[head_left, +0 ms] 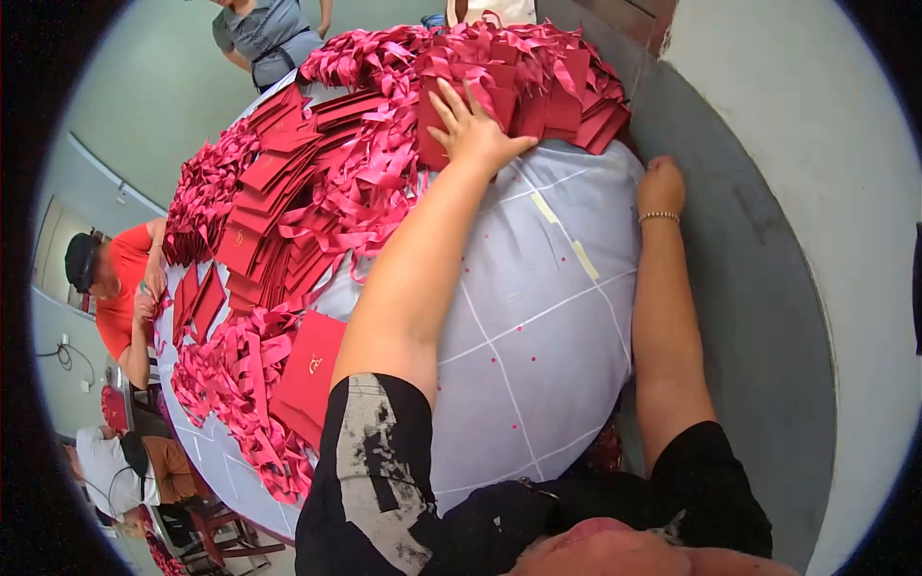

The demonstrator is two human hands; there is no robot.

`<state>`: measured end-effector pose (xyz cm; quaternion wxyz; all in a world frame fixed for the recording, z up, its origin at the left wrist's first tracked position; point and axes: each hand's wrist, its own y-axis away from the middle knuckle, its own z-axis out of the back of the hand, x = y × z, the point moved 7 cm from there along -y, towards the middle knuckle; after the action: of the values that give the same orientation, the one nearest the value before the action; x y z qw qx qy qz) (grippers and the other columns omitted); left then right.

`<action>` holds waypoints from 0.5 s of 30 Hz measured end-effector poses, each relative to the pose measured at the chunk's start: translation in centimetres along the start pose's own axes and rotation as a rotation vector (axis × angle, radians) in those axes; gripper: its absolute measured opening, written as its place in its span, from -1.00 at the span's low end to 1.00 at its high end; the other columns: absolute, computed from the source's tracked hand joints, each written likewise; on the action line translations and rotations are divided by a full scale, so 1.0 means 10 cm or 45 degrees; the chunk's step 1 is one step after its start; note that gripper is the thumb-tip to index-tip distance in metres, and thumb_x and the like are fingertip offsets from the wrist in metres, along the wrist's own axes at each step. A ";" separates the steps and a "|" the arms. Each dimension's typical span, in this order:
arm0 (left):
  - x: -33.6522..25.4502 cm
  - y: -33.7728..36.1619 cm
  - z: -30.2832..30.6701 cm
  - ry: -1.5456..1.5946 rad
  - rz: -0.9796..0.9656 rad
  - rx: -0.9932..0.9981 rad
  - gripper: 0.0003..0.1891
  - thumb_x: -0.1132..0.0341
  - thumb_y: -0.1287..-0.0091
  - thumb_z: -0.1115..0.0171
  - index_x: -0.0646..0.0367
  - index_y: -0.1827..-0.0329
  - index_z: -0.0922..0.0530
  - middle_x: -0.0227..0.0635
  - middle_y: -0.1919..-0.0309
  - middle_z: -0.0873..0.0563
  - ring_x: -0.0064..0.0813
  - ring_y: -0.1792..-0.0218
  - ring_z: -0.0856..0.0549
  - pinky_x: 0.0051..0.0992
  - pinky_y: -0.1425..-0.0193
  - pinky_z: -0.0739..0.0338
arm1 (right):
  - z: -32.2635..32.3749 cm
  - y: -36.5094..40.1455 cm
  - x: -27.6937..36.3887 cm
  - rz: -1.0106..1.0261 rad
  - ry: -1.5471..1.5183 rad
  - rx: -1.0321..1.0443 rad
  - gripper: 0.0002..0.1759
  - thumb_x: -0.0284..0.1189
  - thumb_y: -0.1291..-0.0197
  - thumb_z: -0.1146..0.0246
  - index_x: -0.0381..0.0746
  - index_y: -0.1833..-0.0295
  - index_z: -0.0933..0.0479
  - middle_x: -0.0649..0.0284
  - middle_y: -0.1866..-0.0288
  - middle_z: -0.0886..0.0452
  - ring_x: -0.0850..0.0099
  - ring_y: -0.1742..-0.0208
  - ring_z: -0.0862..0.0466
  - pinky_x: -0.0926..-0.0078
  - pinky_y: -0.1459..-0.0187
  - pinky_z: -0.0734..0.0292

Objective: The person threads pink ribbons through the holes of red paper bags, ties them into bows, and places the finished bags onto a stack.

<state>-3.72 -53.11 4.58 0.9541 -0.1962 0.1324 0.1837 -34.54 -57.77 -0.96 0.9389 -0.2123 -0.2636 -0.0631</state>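
My left hand [473,134] lies with spread fingers on a flat red paper bag [434,110] at the far side of the table, among piled red bags with pink ribbon handles [480,60]. My right hand [663,185] is closed in a fist beside the table's right edge, with a beaded bracelet on the wrist. What it holds, if anything, is hidden. Closer to me, left of my left forearm, a red bag with a gold emblem [312,370] rests beside a heap of pink ribbons [240,374].
A pale cloth with white grid lines [538,355] covers the round table. More red bags [279,192] overlap in stacks on the left. People stand at the far side [264,38] and the left [125,288]; another person [115,466] is farther off. A wall [797,144] borders the right.
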 end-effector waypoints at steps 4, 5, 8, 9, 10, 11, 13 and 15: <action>0.06 0.11 0.03 -0.008 -0.108 -0.049 0.57 -0.44 0.27 -0.52 0.23 -0.63 0.28 0.11 -0.60 0.36 0.11 -0.61 0.34 0.30 -0.52 0.03 | -0.03 0.04 0.17 0.208 -0.177 -0.128 -0.77 -0.33 -0.29 -0.22 -0.28 0.15 -0.61 -0.08 0.13 -0.67 -0.07 0.07 -0.67 -0.02 0.04 -0.57; 0.07 0.14 0.10 0.054 -0.107 -0.142 0.58 -0.44 0.28 -0.53 0.23 -0.63 0.30 0.14 -0.60 0.34 0.13 -0.61 0.32 0.29 -0.52 0.03 | -0.09 0.07 0.31 0.346 -0.161 -0.113 -0.74 -0.29 -0.28 -0.24 -0.29 0.15 -0.60 -0.08 0.14 -0.66 -0.07 0.07 -0.66 -0.01 0.02 -0.56; 0.18 0.29 0.25 0.095 -0.173 -0.380 0.58 -0.40 0.25 -0.54 0.24 -0.61 0.36 0.19 -0.58 0.31 0.20 -0.60 0.26 0.30 -0.52 0.06 | -0.12 0.22 0.54 0.526 -0.105 -0.029 -0.72 -0.26 -0.24 -0.29 -0.29 0.16 -0.60 -0.08 0.12 -0.64 -0.09 0.05 -0.63 0.01 -0.01 -0.55; 0.25 0.33 0.24 0.083 -0.160 -0.372 0.58 -0.40 0.24 -0.54 0.22 -0.61 0.37 0.19 -0.58 0.33 0.23 -0.59 0.26 0.31 -0.51 0.07 | -0.12 0.24 0.56 0.547 -0.114 -0.016 -0.74 -0.29 -0.23 -0.30 -0.29 0.16 -0.60 -0.07 0.12 -0.64 -0.08 0.04 -0.63 0.02 -0.02 -0.55; 0.29 0.40 0.27 0.070 -0.144 -0.366 0.57 -0.39 0.24 -0.54 0.20 -0.61 0.38 0.20 -0.58 0.34 0.26 -0.59 0.27 0.32 -0.51 0.08 | -0.15 0.26 0.59 0.570 -0.125 -0.002 -0.75 -0.32 -0.21 -0.31 -0.29 0.16 -0.60 -0.07 0.11 -0.64 -0.07 0.03 -0.64 0.03 -0.03 -0.56; 0.35 0.45 0.29 0.088 -0.100 -0.325 0.57 -0.37 0.23 -0.55 0.15 -0.61 0.41 0.21 -0.57 0.35 0.31 -0.58 0.27 0.34 -0.49 0.09 | -0.15 0.26 0.59 0.572 -0.136 0.002 -0.75 -0.32 -0.21 -0.31 -0.29 0.16 -0.60 -0.07 0.11 -0.64 -0.07 0.03 -0.64 0.03 -0.03 -0.56; 0.44 0.56 0.34 0.154 -0.017 -0.255 0.55 -0.34 0.22 -0.57 0.11 -0.62 0.41 0.22 -0.57 0.36 0.32 -0.57 0.26 0.33 -0.50 0.10 | -0.15 0.24 0.54 0.529 -0.111 0.016 -0.79 -0.37 -0.20 -0.30 -0.29 0.16 -0.61 -0.06 0.11 -0.64 -0.04 0.01 -0.63 0.04 -0.04 -0.56; 0.44 0.63 0.40 0.178 0.024 -0.229 0.55 -0.30 0.21 -0.59 0.12 -0.61 0.40 0.21 -0.58 0.35 0.30 -0.58 0.26 0.32 -0.51 0.12 | -0.16 0.24 0.54 0.519 -0.115 0.010 -0.82 -0.39 -0.19 -0.30 -0.28 0.18 -0.62 -0.04 0.12 -0.63 -0.03 0.01 -0.63 0.04 -0.04 -0.56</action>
<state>-1.57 -44.72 4.59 0.9192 -0.2922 0.1834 0.1897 -28.64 -56.37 -0.23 0.9202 -0.2603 -0.2573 0.1388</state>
